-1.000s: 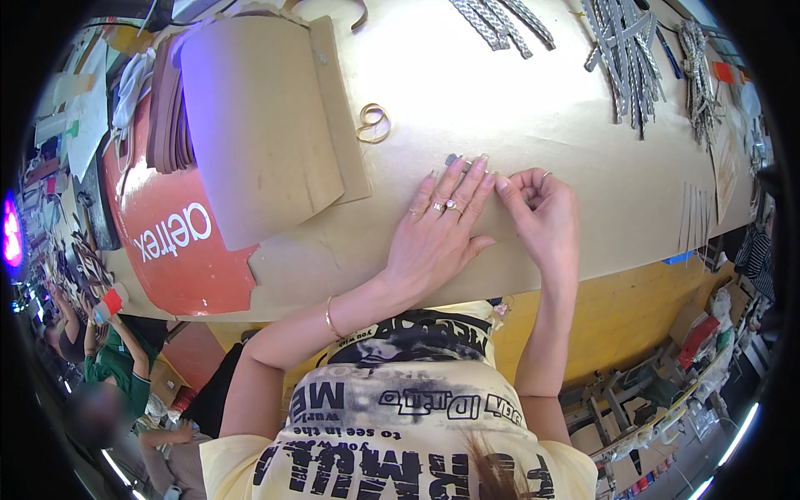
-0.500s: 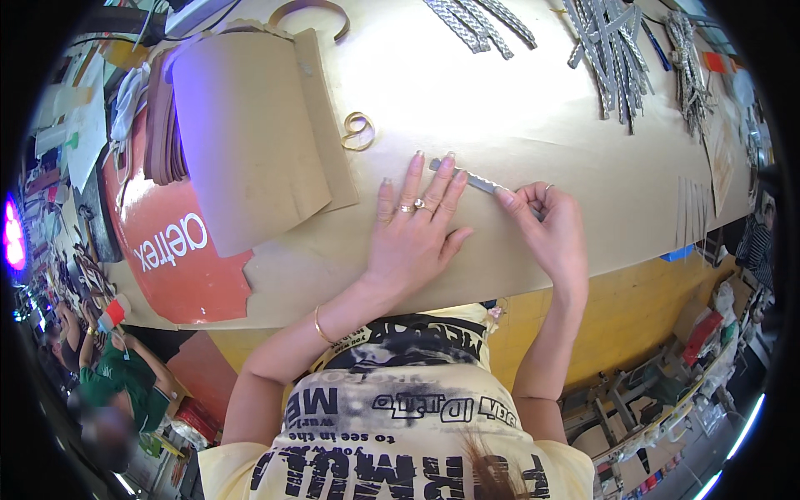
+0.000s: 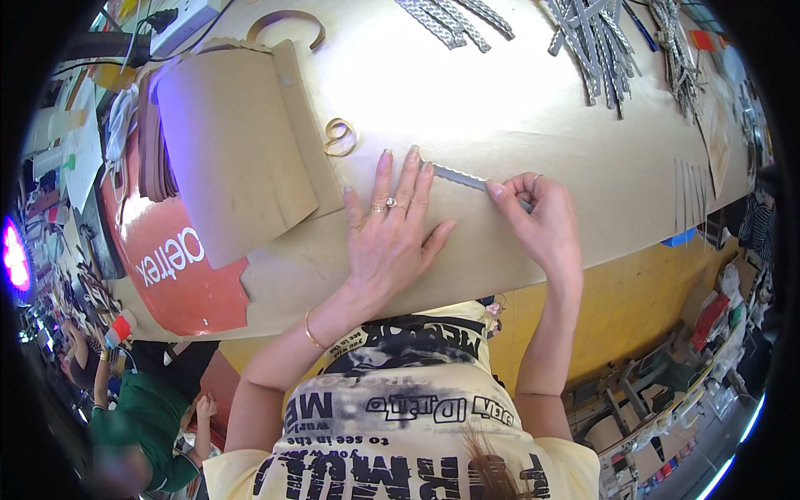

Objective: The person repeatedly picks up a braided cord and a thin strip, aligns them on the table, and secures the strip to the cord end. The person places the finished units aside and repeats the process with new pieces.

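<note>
A narrow grey strip with a wavy, braided-looking edge (image 3: 458, 176) lies on the brown paper-covered table (image 3: 500, 250). My left hand (image 3: 390, 221) rests flat on the table, fingers spread, its forefinger at the strip's left end. At the other end my right hand (image 3: 543, 218) is closed, pinching the strip between thumb and fingers; that end is partly hidden. A small loop of tan band (image 3: 340, 137) lies beyond my left fingers.
Tan sheets (image 3: 237, 150) and a red sheet (image 3: 179, 279) lie at left. Along the far side are silvery braided strips (image 3: 450, 23), a bigger pile of them (image 3: 590, 54) and a bundle (image 3: 679, 62). Thin metal rods (image 3: 688, 196) lie right. Someone in green (image 3: 150, 417) is at lower left.
My left hand has slid left along the table, so more of the strip shows between my hands. The right hand keeps its pinch. The whole view has shifted slightly.
</note>
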Tool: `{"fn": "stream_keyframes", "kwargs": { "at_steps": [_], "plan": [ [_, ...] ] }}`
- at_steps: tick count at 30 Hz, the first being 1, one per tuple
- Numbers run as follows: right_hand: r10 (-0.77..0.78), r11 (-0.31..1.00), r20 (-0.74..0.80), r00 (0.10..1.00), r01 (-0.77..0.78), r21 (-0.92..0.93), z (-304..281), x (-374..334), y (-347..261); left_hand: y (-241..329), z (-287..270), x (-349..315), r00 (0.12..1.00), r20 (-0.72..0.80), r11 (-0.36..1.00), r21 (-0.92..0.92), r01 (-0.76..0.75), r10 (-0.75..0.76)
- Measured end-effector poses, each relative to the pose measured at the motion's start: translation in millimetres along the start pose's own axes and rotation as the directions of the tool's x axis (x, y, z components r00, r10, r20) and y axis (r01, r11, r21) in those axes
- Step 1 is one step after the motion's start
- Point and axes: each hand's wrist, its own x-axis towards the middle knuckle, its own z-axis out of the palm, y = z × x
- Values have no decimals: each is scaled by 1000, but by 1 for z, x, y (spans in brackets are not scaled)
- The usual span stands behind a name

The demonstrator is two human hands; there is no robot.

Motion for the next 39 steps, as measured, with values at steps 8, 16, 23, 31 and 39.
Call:
{"fn": "stream_keyframes", "kwargs": {
  "at_steps": [8, 16, 23, 31, 39],
  "plan": [
    [-8, 1000, -43, 999, 7, -20, 3, -1, 0, -6, -7, 2, 998, -23, 996, -75, 50, -52],
    [-22, 1000, -81, 996, 20, -21, 6, -1, -4, 8, -2, 5, 993, -87, 996, 36, -81, 84],
    [-51, 995, -73, 996, 45, -84, 5, 2, -1, 32, 1, -5, 932, -297, 978, 66, -196, 207],
    [-28, 993, -64, 998, 20, -113, -8, -4, 14, 31, 6, 6, 970, 47, 897, -394, -200, 237],
    [-9, 997, -28, 1000, 11, 81, -24, -16, 28, 32, 3, 6, 972, 51, 916, -349, -199, 231]
  ]
}}
